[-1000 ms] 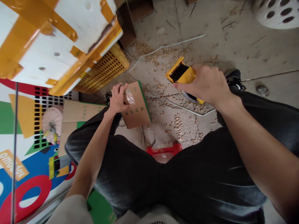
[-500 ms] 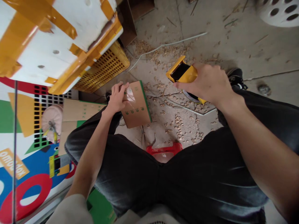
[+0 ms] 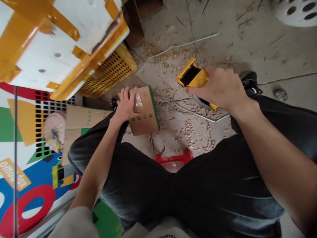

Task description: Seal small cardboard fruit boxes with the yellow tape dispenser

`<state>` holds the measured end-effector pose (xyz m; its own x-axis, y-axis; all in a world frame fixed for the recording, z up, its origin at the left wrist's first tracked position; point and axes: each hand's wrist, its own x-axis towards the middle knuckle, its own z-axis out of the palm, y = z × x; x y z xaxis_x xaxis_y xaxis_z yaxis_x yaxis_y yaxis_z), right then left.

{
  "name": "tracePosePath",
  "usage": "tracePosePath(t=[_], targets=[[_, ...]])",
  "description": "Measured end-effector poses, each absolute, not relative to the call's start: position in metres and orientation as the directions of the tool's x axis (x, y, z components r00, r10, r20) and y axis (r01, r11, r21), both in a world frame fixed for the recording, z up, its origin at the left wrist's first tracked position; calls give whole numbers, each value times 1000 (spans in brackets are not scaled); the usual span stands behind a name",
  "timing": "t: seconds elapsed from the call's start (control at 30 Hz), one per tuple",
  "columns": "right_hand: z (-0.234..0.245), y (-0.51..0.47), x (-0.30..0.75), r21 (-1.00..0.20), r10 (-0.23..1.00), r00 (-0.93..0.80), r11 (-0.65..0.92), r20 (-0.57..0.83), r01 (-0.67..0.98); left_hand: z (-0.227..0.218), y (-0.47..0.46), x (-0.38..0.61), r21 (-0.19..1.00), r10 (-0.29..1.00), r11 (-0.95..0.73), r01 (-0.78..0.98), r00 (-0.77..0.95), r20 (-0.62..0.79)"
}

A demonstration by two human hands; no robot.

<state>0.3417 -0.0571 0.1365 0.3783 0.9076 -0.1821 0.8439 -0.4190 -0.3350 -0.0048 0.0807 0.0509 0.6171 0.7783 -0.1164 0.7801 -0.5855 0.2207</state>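
A brown cardboard box (image 3: 145, 125) with green edges and printed symbols stands on the floor between my knees, left of centre. My left hand (image 3: 127, 104) rests on it with fingers spread. Beside the fingers, a shiny clear patch (image 3: 138, 99) lies on the cardboard; it looks like tape. Over the floor to the right, my right hand (image 3: 221, 86) is wrapped round a yellow tape dispenser (image 3: 201, 79), apart from the box. Part of a roll shows below the hand. The palm hides most of the handle.
A white foam box (image 3: 66, 43) with yellow tape sits over a yellow crate (image 3: 109, 71) at upper left. Flattened cardboard (image 3: 85, 117) lies by my left knee. A red object (image 3: 187, 155) sits between my legs. Small round bits and a pale strap (image 3: 183, 44) litter the floor.
My left hand has spread its fingers and its thumb has slid down across the cardboard box. The right hand and the tape dispenser stay almost still.
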Motion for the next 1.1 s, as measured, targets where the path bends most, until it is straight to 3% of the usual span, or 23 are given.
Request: tracePosePath(t=[0.2, 0.47, 1.1], targets=[[137, -58, 342, -327, 907, 374, -419, -193, 847, 51, 86, -9, 159, 736, -645, 748, 663, -132], [137, -57, 342, -323, 908, 366, -415, -204, 850, 45, 96, -17, 199, 679, -711, 674, 732, -51], [135, -57, 344, -317, 905, 362, -419, -223, 851, 46, 96, -18, 166, 688, -708, 687, 723, -59]])
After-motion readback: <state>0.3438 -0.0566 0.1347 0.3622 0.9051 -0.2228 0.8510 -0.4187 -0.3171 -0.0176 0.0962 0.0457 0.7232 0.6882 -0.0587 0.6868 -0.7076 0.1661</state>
